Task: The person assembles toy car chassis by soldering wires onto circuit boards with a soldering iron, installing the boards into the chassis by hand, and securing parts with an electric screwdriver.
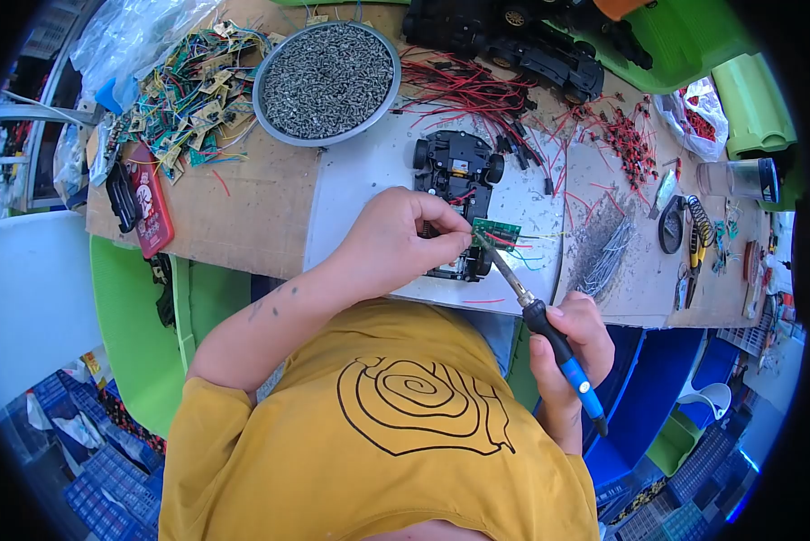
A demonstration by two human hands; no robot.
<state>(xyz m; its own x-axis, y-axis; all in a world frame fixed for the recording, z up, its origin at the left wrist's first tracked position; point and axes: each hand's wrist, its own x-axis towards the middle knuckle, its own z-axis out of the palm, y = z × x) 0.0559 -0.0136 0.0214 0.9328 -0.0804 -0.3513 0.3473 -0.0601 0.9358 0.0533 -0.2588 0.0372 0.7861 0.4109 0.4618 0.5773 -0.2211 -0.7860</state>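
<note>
My right hand (pixel 575 347) is closed around the blue and black handle of a soldering iron (pixel 549 334). The iron's tip meets the left part of a small green circuit board (pixel 499 233) with red, dark and blue wires at its right side. My left hand (pixel 400 239) is pinched closed, its fingertips at the board's left edge. Whether they grip the board or a thin wire against it is hidden. Under the board and my left hand lies a black toy car chassis (pixel 455 158), wheels showing, partly covered.
A bowl of small screws (pixel 328 81) stands at the back, beside a heap of wired circuit boards (pixel 197 99). Red wires (pixel 468 86) and car bodies (pixel 549 63) lie behind the chassis. Solder wire (pixel 608 257) and cutters (pixel 694 243) are at the right. A red phone case (pixel 152 203) lies left.
</note>
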